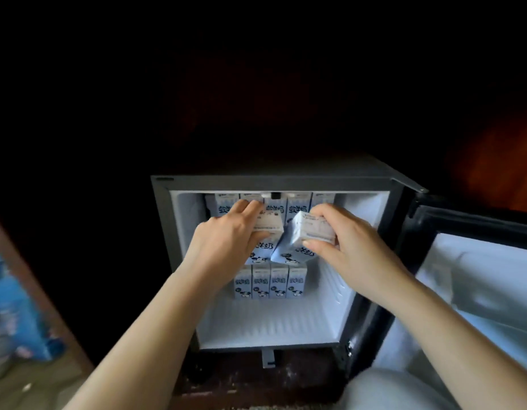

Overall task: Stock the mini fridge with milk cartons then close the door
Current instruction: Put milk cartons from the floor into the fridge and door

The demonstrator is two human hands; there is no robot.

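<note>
Here both hands' grip closed: left hand [226,232] and right hand [351,244] each clasp carton [311,229].

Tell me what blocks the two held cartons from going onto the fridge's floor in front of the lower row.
Nothing visible. The floor before the lower row is bare; left hand and right hand each hold a carton above it.

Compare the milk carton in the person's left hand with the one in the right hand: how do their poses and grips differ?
The left-hand carton hangs nearly upright, while the right-hand carton is tilted, top leaning right. The left hand covers much of its carton's top; the right hand pinches its carton by the top end, leaving the top face showing. Both cartons share the same blue-and-white printing and are inside the open mini fridge.
</note>
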